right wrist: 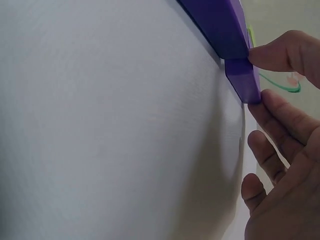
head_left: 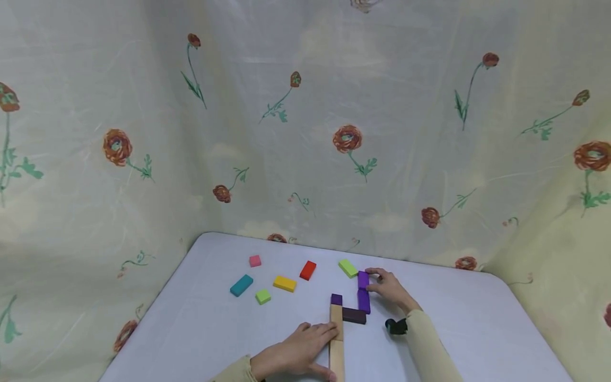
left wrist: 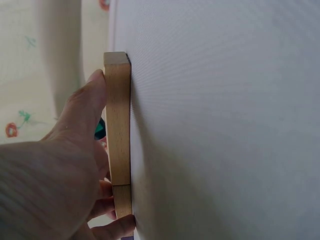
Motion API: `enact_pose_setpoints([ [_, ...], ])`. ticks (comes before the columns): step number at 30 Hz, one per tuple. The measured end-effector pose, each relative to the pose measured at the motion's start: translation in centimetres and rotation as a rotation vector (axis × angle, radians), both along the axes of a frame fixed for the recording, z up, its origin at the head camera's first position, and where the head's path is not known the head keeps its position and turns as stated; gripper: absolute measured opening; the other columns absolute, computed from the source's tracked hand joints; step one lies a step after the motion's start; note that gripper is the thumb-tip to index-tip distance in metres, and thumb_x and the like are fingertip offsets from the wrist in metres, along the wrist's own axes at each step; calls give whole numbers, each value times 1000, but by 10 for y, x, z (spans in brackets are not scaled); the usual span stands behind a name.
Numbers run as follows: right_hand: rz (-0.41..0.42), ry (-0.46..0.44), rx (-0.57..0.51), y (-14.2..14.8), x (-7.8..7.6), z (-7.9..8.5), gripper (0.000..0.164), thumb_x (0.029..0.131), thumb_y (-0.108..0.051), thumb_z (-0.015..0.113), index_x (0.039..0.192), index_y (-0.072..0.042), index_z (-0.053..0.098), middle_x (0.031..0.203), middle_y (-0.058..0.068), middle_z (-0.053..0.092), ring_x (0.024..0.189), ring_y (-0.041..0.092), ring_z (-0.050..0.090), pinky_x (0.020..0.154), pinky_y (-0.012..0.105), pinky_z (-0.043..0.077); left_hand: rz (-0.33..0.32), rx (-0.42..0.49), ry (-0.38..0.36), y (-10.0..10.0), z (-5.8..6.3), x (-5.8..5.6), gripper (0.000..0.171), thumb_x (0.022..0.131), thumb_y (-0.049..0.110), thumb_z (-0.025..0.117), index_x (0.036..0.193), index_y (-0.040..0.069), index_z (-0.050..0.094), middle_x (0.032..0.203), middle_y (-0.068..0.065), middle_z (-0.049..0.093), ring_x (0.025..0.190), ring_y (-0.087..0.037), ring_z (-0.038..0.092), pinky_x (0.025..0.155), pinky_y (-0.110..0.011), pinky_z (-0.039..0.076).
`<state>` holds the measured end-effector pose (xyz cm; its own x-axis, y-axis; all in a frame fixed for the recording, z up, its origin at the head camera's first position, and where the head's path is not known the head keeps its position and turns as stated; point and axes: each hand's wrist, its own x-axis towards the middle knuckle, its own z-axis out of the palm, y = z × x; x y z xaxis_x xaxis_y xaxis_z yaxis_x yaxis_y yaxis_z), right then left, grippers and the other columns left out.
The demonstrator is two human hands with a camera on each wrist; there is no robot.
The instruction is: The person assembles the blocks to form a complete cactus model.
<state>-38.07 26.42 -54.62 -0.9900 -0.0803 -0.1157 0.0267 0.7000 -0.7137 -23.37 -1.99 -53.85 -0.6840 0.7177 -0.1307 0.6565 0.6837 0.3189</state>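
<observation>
Two wooden blocks, a far one (head_left: 337, 314) and a near one (left wrist: 119, 125), lie end to end. My left hand (head_left: 305, 347) rests along them, thumb touching the near block and fingertips on the far one. A dark purple cube (head_left: 336, 299) caps their far end. From their right side extends a dark brown block (head_left: 354, 316). Beyond it, two purple blocks stand in line: a near one (head_left: 364, 301) and a far one (right wrist: 243, 82). My right hand (head_left: 390, 289) pinches the far purple block between thumb and fingers at its ends.
Toward the back lie a lime block (head_left: 348, 268), a red block (head_left: 307, 270), a yellow block (head_left: 285, 283) and a pink cube (head_left: 255, 261). Farther left are a teal block (head_left: 241, 285) and a lime cube (head_left: 263, 296). A flowered curtain (head_left: 286, 159) surrounds the white table (head_left: 191, 318).
</observation>
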Motion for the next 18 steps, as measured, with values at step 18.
enact_pose_setpoints([
  [18,14,2,-1,0,3,-1,54,84,-18,67,136,-11,53,139,17,48,124,37,44,100,59,38,7,-4,-3,1,1,0,94,75,73,58,149,21,33,156,4,31,138,-13,37,105,-45,39],
])
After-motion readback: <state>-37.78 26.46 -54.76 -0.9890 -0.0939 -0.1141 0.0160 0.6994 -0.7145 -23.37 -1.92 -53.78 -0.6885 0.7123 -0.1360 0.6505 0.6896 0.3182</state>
